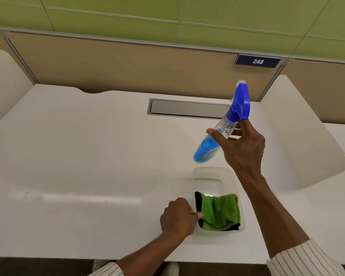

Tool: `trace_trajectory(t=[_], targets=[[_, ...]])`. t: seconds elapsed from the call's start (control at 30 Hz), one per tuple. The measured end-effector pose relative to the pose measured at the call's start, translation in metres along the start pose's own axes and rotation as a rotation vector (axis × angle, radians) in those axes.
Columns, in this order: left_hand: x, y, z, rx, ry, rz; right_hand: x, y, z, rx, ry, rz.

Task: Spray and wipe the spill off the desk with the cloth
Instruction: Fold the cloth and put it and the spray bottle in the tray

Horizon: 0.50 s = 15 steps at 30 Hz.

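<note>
My right hand (241, 148) holds a clear spray bottle (221, 128) by its neck, lifted above the desk and tilted, its blue trigger head up and away, blue liquid in the low end. A folded green cloth (220, 212) with black edging lies in the near half of a clear plastic tray (207, 174). My left hand (177, 216) rests at the tray's left side, thumb and fingers pinched on the cloth's left edge. The white desk (88, 146) shows a faint smeared patch near its front left; I cannot make out a clear spill.
A grey cable hatch (187, 109) is set into the desk at the back. White side dividers stand at the left (4, 80) and right (303, 136). A tan back panel carries a sign reading 248 (257, 61).
</note>
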State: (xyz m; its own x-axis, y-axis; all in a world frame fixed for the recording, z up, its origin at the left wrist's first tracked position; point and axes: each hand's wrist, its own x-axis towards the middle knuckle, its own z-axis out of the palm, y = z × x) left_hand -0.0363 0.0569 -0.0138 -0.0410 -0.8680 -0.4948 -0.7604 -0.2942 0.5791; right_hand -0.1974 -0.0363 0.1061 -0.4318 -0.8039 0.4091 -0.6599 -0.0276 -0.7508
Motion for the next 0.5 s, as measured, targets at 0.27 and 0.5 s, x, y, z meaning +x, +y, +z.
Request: trace_trajectory(t=[0.27,0.5], targets=[[0.001,-0.002,0.003,0.016,0.004,0.002,-0.053,0.021,-0.018,-0.1,0.057,0.112],[-0.001,-0.003,0.006,0.032,0.023,0.005,-0.081,0.047,-0.005,-0.19,0.054,0.2]])
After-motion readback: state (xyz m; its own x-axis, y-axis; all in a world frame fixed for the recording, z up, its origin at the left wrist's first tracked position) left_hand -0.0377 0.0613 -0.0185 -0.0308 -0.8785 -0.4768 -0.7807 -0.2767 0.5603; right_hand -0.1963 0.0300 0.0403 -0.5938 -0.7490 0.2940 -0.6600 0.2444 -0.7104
